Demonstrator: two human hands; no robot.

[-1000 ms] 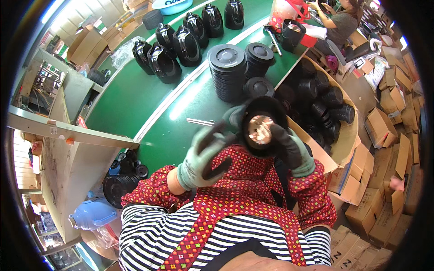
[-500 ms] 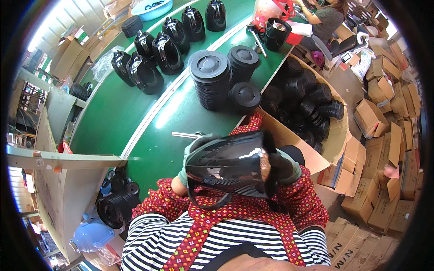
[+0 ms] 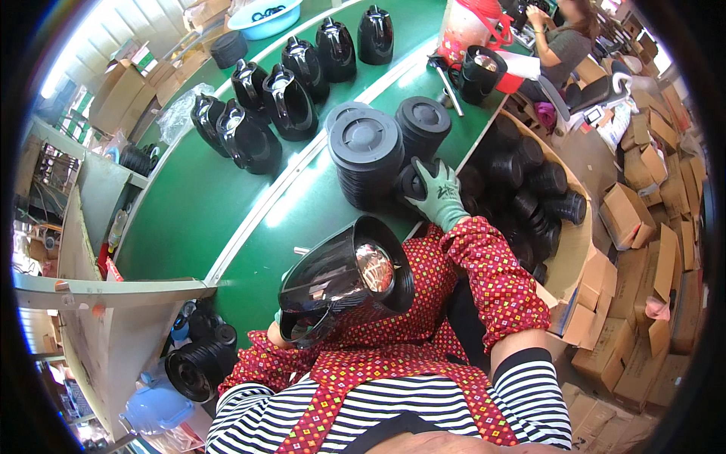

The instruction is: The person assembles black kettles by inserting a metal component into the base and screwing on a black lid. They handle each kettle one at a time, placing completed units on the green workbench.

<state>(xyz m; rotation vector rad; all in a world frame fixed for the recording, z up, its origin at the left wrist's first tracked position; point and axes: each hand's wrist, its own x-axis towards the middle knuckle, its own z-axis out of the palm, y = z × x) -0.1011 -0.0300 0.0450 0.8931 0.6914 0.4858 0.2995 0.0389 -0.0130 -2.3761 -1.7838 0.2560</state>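
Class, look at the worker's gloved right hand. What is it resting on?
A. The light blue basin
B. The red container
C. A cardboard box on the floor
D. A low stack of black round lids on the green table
D: the right hand in its green glove lies on the low stack of black lids beside the taller lid stacks, while the left hand props the black jug shell against the body.

Green belt [image 3: 219, 204] with black jug shells [image 3: 287, 102], stacked dark round lids [image 3: 367, 151].

Glossy plastic, matt lids, knit glove

I see a shiny black plastic jug shell [image 3: 340, 284] with a mirror-bright metal liner inside its mouth; my right hand [image 3: 437, 195], in a green knit glove, rests on matt dark grey plastic lids [image 3: 368, 155]. The surface [image 3: 204, 204] is smooth green with a soft sheen. Sleeves look like printed red cloth; boxes [image 3: 635, 212] are plain brown cardboard.
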